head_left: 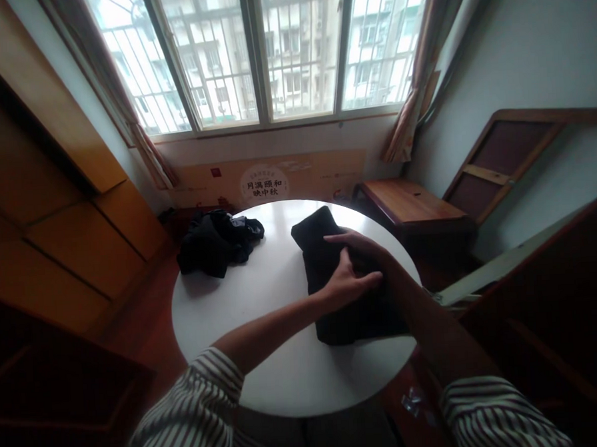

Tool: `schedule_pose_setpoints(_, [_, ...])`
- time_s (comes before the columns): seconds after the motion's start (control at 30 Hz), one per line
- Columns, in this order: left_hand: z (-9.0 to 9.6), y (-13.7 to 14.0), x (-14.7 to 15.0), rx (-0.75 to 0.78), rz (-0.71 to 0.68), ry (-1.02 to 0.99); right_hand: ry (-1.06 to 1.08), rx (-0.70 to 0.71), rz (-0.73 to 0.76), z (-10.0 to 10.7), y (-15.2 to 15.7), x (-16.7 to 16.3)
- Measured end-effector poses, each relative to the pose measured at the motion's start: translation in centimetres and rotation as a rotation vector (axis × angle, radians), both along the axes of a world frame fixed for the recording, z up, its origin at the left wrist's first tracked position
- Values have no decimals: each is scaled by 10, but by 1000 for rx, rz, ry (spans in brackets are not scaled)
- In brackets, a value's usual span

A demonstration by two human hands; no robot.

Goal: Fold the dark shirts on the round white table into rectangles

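Note:
A dark, folded garment [334, 322] lies on the right side of the round white table [265, 358]; its exact kind does not show. My left hand [349, 282] rests on the middle of it, thumb and fingers spread apart. Just beyond, my right hand [359, 242] lies across its upper part with the fingers stretched toward the left. One flap of the cloth sticks out past the right fingertips at the far end. Over at the table's left edge sits a crumpled heap of black clothing [212, 245], touched by neither hand.
A low wooden table [412, 201] stands at the back right, near a leaning wooden frame [499, 153]. Wooden cabinets [79, 248] line the left. Behind the table, a printed banner [320, 172] runs below the barred windows. A small shiny item [412, 401] lies low on the right.

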State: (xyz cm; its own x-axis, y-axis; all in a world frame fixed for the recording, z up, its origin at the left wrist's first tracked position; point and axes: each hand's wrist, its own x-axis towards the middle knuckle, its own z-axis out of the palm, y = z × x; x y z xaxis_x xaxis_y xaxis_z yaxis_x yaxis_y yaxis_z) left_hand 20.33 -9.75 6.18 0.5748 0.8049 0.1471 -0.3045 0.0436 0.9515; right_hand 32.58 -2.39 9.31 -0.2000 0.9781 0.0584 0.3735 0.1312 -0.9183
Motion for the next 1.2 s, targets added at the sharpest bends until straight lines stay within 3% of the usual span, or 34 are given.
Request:
schedule_pose_setpoints(0.1, [-18, -16, 8, 184, -43, 202, 142, -174, -175, -14, 2, 28])
schedule_pose_setpoints(0.23, [-35, -41, -20, 738, -2, 592, 431, -320, -323, -42, -8, 55])
schedule_pose_setpoints(0.37, [-50, -61, -35, 1110, -86, 957, 524, -330, -378, -60, -11, 63])
schedule_pose_setpoints(0.47, [-54, -67, -33, 1285, -169, 1032, 529, -316, -381, -60, -7, 60])
schedule_pose_setpoints(0.6, [-52, -71, -37, 1333, -95, 1037, 475, -300, -312, -52, -16, 61])
schedule_pose_setpoints(0.7, [-53, -75, -48, 1311, -3, 1094, 306, -260, -265, -51, -39, 73])
schedule_pose_setpoints(0.87, [-59, -77, -63, 1451, -196, 956, -72, -194, -230, -66, -78, 103])
schedule_pose_setpoints(0.93, [-55, -73, -67, 1466, -294, 834, -233, -43, -269, -72, -92, 107])
schedule_pose_setpoints(1.0, [-46, -68, -73, 1436, -353, 733, -383, 197, -290, -75, -106, 104])
schedule_pose_setpoints(1.07, [-39, -61, -81, 1364, -298, 741, -490, 395, -235, -74, -120, 94])
schedule_pose_setpoints(1.2, [-46, -58, -97, 1323, -133, 964, -555, 449, -37, -70, -133, 67])
